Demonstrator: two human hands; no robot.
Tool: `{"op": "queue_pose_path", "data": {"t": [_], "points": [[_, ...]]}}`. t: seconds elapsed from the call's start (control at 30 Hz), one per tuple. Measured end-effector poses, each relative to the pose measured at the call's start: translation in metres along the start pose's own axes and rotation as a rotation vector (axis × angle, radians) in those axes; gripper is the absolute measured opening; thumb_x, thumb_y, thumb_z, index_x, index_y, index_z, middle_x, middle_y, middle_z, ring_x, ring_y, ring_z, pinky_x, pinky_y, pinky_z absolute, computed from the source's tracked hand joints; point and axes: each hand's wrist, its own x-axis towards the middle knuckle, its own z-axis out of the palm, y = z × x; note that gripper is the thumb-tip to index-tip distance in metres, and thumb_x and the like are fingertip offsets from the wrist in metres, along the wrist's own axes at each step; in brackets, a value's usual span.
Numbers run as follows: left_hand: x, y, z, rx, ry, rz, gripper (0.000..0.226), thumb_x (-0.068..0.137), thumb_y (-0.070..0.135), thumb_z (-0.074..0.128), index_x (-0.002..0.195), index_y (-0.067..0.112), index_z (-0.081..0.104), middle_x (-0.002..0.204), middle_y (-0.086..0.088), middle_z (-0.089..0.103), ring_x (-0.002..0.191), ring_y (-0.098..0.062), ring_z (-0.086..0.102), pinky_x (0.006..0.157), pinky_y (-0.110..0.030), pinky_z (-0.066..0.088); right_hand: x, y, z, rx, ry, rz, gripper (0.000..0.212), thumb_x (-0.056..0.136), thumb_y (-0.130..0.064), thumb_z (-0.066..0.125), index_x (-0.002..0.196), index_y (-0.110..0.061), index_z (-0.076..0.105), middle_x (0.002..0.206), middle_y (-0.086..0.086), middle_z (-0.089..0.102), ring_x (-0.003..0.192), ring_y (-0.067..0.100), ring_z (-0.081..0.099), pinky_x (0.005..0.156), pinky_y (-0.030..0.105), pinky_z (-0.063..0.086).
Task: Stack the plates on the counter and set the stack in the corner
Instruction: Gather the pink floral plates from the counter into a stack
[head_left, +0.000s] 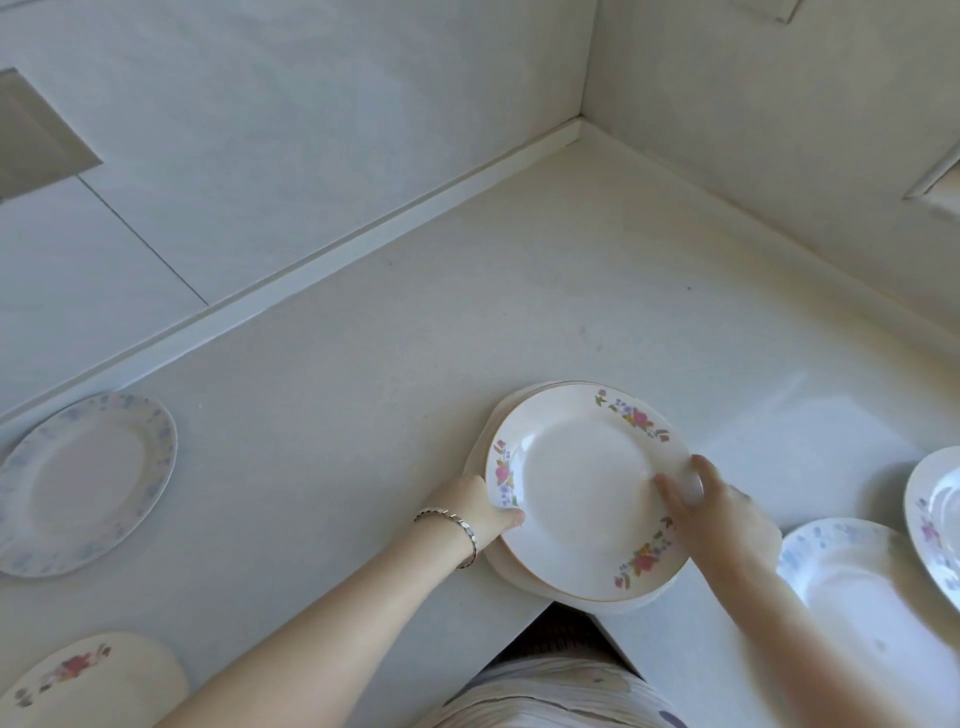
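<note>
Patterned cloth (561, 691) of the person's clothing fills the bottom edge, nearest of all, just below the inner angle of the pale counter (467, 312), which is the largest thing in view and runs back to a corner (582, 122) where two walls meet. Five places on it hold plates. One is a stack (587, 493) at the counter's front edge, well short of the corner; its top plate has pink flower sprays, and at least one plain rim shows beneath it, though how many lie under it cannot be counted. Four single plates sit apart: a blue-rimmed plate (85, 483) at far left, a pink-flowered plate (88, 675) cut off at lower left, a blue-flowered plate (862, 577) just right of the stack and partly behind the forearm, and a fourth plate (935, 519) cut by the right edge. Both hands grip the stack: the left hand (478, 506), with a bracelet (457, 530) on its wrist, clamps the left rim, and the blurred right hand (722, 514) presses the right rim, fingers on the top plate.
</note>
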Motion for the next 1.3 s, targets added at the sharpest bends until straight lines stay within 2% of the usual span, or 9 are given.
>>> {"op": "queue_pose_path", "data": {"t": [0.23, 0.33, 0.47, 0.6, 0.73, 0.8, 0.9, 1.1, 1.3], "points": [[0.007, -0.004, 0.023, -0.812, 0.185, 0.140, 0.047, 0.093, 0.036, 0.042, 0.134, 0.015, 0.038, 0.127, 0.003, 0.054, 0.112, -0.011, 0.054, 0.094, -0.021, 0.043, 0.013, -0.012, 0.008, 0.782, -0.090, 0.044, 0.057, 0.091, -0.029, 0.052, 0.144, -0.020, 0.032, 0.144, 0.004, 0.042, 0.129, 0.025, 0.043, 0.104, 0.037, 0.036], [0.005, 0.008, 0.032, -1.021, 0.146, 0.162, 0.043, 0.101, 0.023, 0.029, 0.143, 0.021, 0.024, 0.123, 0.016, 0.046, 0.097, 0.002, 0.046, 0.063, 0.006, 0.038, 0.013, -0.011, 0.013, 0.967, -0.083, 0.097, 0.045, 0.095, -0.028, 0.045, 0.139, -0.025, 0.040, 0.142, 0.000, 0.047, 0.129, 0.020, 0.044, 0.106, 0.035, 0.034], [0.016, 0.014, 0.043, -1.164, 0.206, 0.022, 0.050, 0.101, 0.027, 0.024, 0.150, 0.020, 0.015, 0.142, -0.002, 0.040, 0.125, -0.016, 0.045, 0.054, -0.001, 0.041, 0.013, -0.010, 0.018, 0.984, -0.058, 0.118, 0.041, 0.097, -0.026, 0.040, 0.138, -0.025, 0.042, 0.142, -0.001, 0.047, 0.131, 0.019, 0.042, 0.111, 0.040, 0.032], [0.019, 0.012, 0.050, -1.108, 0.265, 0.048, 0.050, 0.100, 0.031, 0.024, 0.149, 0.023, 0.016, 0.153, 0.002, 0.028, 0.137, -0.012, 0.034, 0.101, -0.027, 0.044, 0.012, -0.014, 0.014, 0.965, -0.061, 0.087, 0.041, 0.098, -0.022, 0.038, 0.138, -0.021, 0.042, 0.140, 0.001, 0.049, 0.129, 0.020, 0.043, 0.106, 0.033, 0.033], [0.013, 0.003, 0.035, -1.071, 0.209, 0.047, 0.043, 0.100, 0.031, 0.027, 0.140, 0.019, 0.035, 0.130, 0.009, 0.047, 0.117, -0.009, 0.046, 0.090, -0.023, 0.040, 0.014, -0.020, 0.006, 0.624, 0.001, 0.022, 0.041, 0.095, -0.011, 0.037, 0.136, -0.007, 0.043, 0.141, 0.011, 0.045, 0.132, 0.028, 0.038, 0.105, 0.035, 0.030], [0.015, -0.014, 0.023, -1.070, 0.229, -0.033, 0.032, 0.097, 0.032, 0.037, 0.119, 0.016, 0.054, 0.121, 0.000, 0.059, 0.111, -0.019, 0.056, 0.099, -0.034, 0.043, 0.012, -0.035, 0.002, 0.450, 0.094, -0.073, 0.041, 0.090, -0.003, 0.039, 0.130, -0.001, 0.048, 0.144, 0.015, 0.039, 0.136, 0.029, 0.028, 0.110, 0.037, 0.025], [0.014, -0.052, 0.004, -1.192, 0.315, -0.170, 0.019, 0.092, 0.012, 0.045, 0.080, 0.017, 0.058, 0.089, -0.010, 0.065, 0.082, -0.024, 0.063, 0.074, -0.034, 0.050, 0.002, -0.076, -0.003, 0.370, 0.159, -0.376, 0.031, 0.087, -0.003, 0.049, 0.115, -0.005, 0.062, 0.136, 0.009, 0.049, 0.132, 0.025, 0.036, 0.105, 0.034, 0.033], [0.001, -0.169, -0.040, -1.363, 0.524, -0.401, 0.022, 0.094, 0.003, 0.038, 0.078, 0.014, 0.049, 0.075, -0.008, 0.058, 0.066, -0.018, 0.056, 0.056, -0.026, 0.039, -0.022, -0.192, 0.009, 0.307, -0.298, -0.756, 0.023, 0.088, -0.009, 0.052, 0.101, -0.013, 0.070, 0.103, -0.002, 0.068, 0.096, 0.014, 0.061, 0.082, 0.013, 0.037], [-0.008, -0.273, -0.070, -1.873, 0.719, -0.665, 0.022, 0.094, 0.006, 0.042, 0.073, 0.005, 0.047, 0.071, -0.009, 0.048, 0.035, -0.015, 0.059, 0.045, -0.024, 0.049, -0.049, -0.257, 0.045, 0.114, -0.496, -0.852, 0.023, 0.089, -0.022, 0.048, 0.101, -0.026, 0.067, 0.099, -0.008, 0.068, 0.086, 0.007, 0.058, 0.083, 0.022, 0.046]]}}
